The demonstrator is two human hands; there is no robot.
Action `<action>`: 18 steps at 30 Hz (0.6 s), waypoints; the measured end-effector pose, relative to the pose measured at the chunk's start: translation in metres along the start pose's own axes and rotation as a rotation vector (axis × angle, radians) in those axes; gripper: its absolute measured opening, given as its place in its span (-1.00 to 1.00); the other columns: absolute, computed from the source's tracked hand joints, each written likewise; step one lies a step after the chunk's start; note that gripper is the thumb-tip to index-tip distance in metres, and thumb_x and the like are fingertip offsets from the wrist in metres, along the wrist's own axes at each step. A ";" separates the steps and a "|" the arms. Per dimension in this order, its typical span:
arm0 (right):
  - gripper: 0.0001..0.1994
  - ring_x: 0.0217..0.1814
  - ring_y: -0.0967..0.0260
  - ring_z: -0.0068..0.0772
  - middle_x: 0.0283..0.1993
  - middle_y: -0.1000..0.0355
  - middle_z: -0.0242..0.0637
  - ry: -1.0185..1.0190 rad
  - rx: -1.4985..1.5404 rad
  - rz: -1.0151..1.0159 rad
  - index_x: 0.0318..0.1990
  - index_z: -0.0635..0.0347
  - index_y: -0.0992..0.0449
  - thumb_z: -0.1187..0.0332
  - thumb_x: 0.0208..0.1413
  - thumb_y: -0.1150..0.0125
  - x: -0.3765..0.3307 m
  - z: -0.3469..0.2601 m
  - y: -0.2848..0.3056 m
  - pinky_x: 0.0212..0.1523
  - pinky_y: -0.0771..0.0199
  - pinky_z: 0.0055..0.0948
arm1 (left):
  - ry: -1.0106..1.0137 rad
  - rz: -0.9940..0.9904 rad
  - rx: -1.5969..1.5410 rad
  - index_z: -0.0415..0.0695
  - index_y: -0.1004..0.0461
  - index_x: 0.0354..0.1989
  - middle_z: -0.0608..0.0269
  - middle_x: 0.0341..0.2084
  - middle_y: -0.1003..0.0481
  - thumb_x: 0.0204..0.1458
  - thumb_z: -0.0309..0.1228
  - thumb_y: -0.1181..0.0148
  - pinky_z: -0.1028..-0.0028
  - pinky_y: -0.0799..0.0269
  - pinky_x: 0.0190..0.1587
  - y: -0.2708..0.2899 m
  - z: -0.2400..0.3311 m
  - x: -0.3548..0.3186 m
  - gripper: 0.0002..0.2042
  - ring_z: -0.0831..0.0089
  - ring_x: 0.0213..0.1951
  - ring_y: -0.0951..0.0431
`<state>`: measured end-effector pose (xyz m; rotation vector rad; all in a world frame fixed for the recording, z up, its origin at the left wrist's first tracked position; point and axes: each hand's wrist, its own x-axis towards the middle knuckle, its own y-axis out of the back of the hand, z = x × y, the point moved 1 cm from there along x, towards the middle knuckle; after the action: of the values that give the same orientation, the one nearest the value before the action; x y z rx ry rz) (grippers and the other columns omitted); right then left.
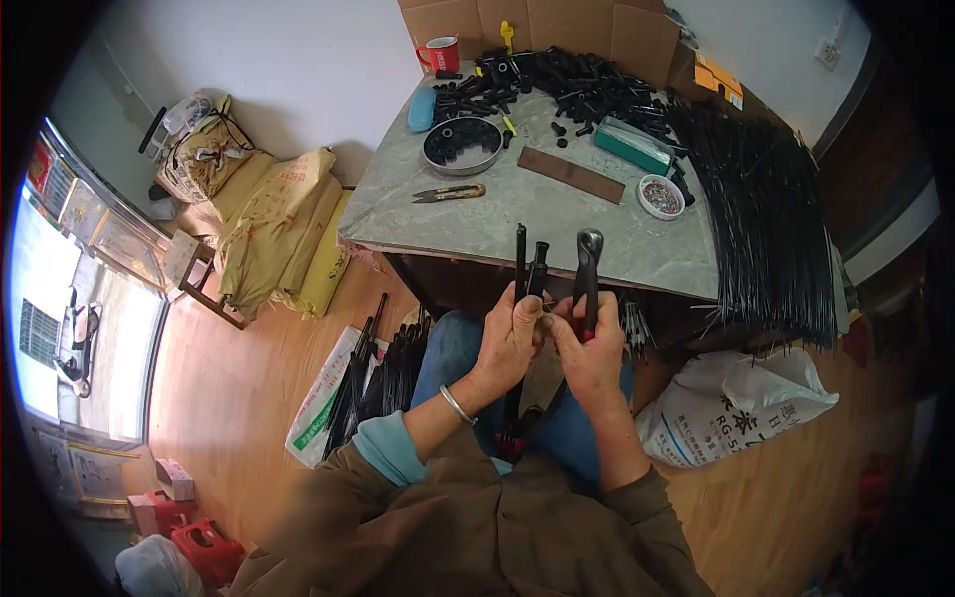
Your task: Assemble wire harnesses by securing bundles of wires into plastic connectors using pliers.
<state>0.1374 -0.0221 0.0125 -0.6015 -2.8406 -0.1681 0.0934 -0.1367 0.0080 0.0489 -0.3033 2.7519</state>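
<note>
My left hand is closed around upright black rods, one of them with a thicker, capped top. Their dark lower part runs down between my knees, and they look like a folded umbrella frame. In my right hand is a dark hand tool with a rounded, shiny metal head and a bit of red near the grip. Its exact kind cannot be made out. Both thumbs nearly meet over something too small to name. The hands are in front of the table's near edge, above my lap.
On the grey table lie thread snips, a metal bowl, a brown strip, a green box, a small white dish and heaped black parts. Thin black rods hang off its right side. White sacks stand below.
</note>
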 end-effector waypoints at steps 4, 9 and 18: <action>-0.81 -0.49 -0.41 -0.29 -0.45 -0.40 -0.17 0.188 -0.205 0.080 -0.33 0.22 -0.29 0.59 -0.02 -0.22 -0.011 0.000 -0.006 -0.47 -0.38 -0.43 | -0.035 0.004 0.040 -0.21 -0.33 -0.26 0.44 -0.67 -0.27 0.22 -0.01 0.10 0.64 -0.16 -0.64 -0.002 -0.004 0.000 -0.57 0.73 -0.66 -0.23; -0.76 -0.45 -0.38 -0.33 -0.35 -0.39 -0.22 0.362 -0.473 0.025 -0.33 0.20 -0.30 0.62 -0.09 -0.25 -0.024 0.010 0.024 -0.43 -0.38 -0.46 | 0.037 0.041 -0.018 -0.22 -0.34 -0.30 0.44 -0.66 -0.28 0.23 -0.04 0.08 0.64 -0.15 -0.63 0.012 -0.014 0.006 -0.59 0.72 -0.65 -0.23; -0.59 -0.24 -0.26 -0.14 -0.17 -0.36 -0.25 0.523 -0.948 -0.122 -0.32 0.13 -0.29 0.63 -0.42 -0.30 -0.015 -0.017 0.047 -0.25 -0.17 -0.27 | -0.051 0.091 0.054 -0.21 -0.32 -0.30 0.42 -0.65 -0.27 0.22 -0.02 0.08 0.62 -0.21 -0.59 0.007 -0.010 0.009 -0.58 0.71 -0.61 -0.26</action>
<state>0.1736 0.0120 0.0277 -0.4298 -2.1481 -1.4863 0.0821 -0.1379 -0.0025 0.1218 -0.2502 2.8526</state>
